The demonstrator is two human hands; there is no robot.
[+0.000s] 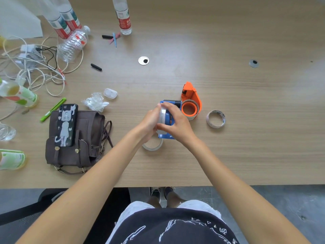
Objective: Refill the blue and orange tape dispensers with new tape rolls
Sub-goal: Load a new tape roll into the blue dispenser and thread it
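The blue tape dispenser (169, 118) lies on the wooden desk (228, 147) in the middle, partly covered by both hands. A clear tape roll (162, 118) stands on edge against the dispenser's left side. My left hand (151, 123) grips the roll from the left, and my right hand (175, 123) pinches it from the right, above the dispenser. The orange tape dispenser (191, 101) stands just behind and to the right, with a roll on its orange hub. An empty-looking tape core (216, 118) lies to the right. Another thin ring (152, 146) lies under my left wrist.
A brown bag (73, 141) with a phone (66, 125) on it sits at the left. Crumpled plastic (95, 102), a green pen (52, 110), cables (35, 67) and several bottles (73, 43) crowd the far left. The desk's front edge runs near my lap.
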